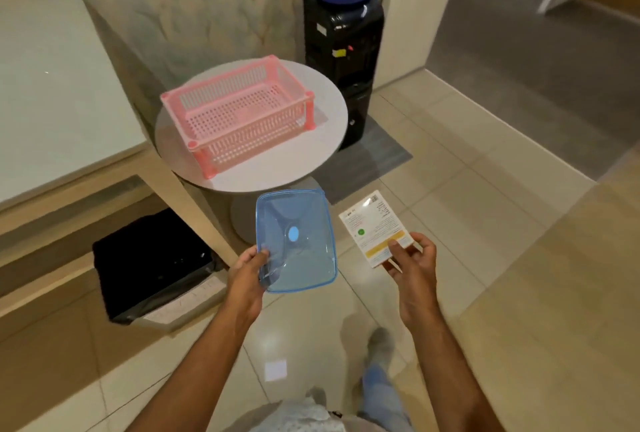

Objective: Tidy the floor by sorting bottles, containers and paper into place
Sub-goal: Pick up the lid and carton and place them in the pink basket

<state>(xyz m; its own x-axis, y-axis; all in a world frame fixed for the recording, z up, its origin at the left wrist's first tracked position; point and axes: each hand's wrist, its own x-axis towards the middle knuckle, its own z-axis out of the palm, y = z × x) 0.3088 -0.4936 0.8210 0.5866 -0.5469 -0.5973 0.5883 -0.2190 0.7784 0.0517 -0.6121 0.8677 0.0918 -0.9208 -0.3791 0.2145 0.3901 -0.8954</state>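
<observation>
My left hand (247, 267) grips the near left corner of a clear blue plastic container (296, 241), held above the floor. A small white and yellow printed box (375, 229) sits in my right hand (412, 258), pinched at its near end. Ahead stands a pink slatted basket (239, 119) with nothing in it, resting on a round white table (332, 126). Both held things are short of the table's near edge.
A black water dispenser (343, 50) with a blue bottle stands behind the table. At the left, a black-lined bin (152, 265) sits under a wooden counter (69, 171). Tiled floor (485, 258) stretches to the right; a small white paper square (275, 369) lies by my feet.
</observation>
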